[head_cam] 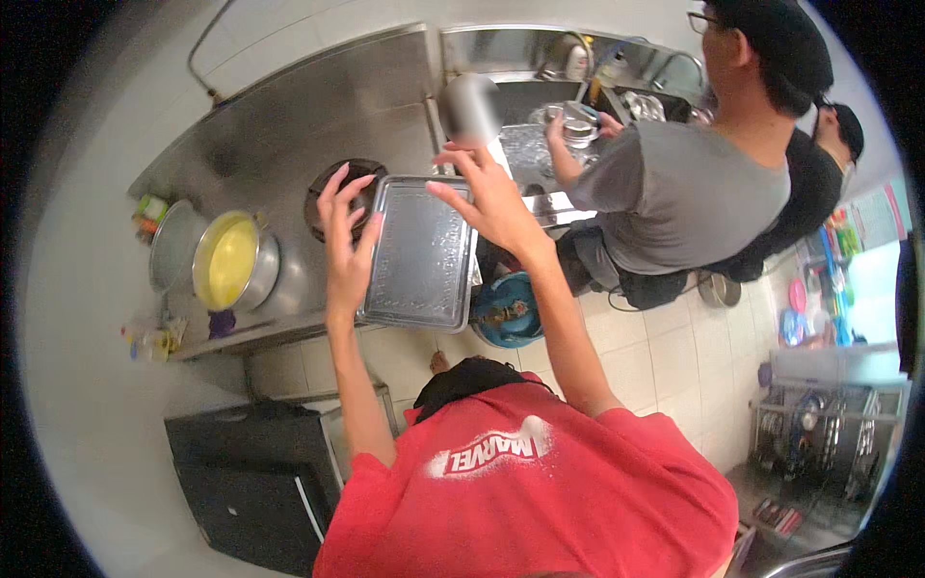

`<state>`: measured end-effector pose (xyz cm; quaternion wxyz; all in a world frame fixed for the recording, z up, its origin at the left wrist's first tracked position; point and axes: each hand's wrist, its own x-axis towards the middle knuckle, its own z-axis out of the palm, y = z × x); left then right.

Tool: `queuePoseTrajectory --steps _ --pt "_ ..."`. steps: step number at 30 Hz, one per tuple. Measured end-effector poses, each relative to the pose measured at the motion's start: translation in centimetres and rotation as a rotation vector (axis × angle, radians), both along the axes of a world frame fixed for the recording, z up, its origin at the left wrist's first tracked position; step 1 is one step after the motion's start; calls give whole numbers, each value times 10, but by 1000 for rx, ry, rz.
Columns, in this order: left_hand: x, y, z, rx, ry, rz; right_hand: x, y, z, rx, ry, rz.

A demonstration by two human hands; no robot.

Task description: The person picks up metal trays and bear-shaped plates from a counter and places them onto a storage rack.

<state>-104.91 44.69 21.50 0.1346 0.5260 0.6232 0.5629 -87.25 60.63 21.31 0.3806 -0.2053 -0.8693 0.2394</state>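
Note:
A shallow clear rectangular tray (419,253) with a raised rim lies between my hands, extending past the counter's front edge. My left hand (347,231) is raised at its left edge, fingers apart and curved; whether a fingertip touches the rim cannot be told. My right hand (485,199) is spread over the tray's upper right corner, with nothing seen in its fingers. Behind the tray sits a dark round object (318,206), partly hidden. A metal bowl of yellow contents (233,261) stands farther left on the steel counter (289,137).
A colander (172,246) stands left of the bowl. At the right, a co-worker in a grey shirt (686,188) holds metalware over the sink (524,144), with another person beyond. A blue tub (509,318) is below the counter. A blurred round patch covers part of the sink's left side.

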Motion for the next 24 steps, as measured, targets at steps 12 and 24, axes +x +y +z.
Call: queuePoseTrajectory --steps 12,24 --pt "-32 13 -48 165 -489 101 5 -29 -34 -502 364 -107" --pt "-20 0 -45 129 -508 83 39 -21 -19 -586 279 -171"
